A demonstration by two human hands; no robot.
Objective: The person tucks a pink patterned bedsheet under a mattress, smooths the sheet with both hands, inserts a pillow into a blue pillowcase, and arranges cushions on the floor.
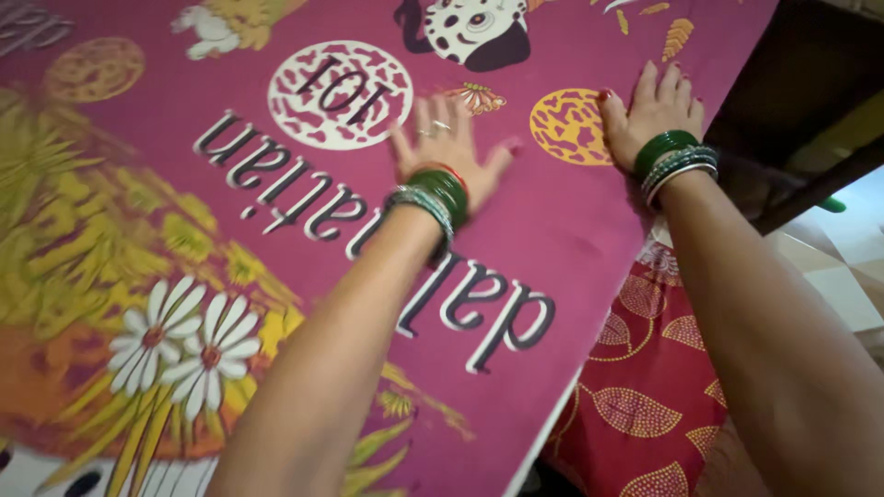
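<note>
The magenta printed sheet already lies mostly smooth, both the left hand and right hand pressing flat, each grip wide and holding nothing, while its right edge looks unfinished.

Both forearms are bare, with no sleeves in sight. The left hand wears rings on two fingers and a stack of green, red and silver bangles at the wrist. The right hand has red-painted nails (clearest on the thumb) and green and silver bangles at its wrist.
</note>
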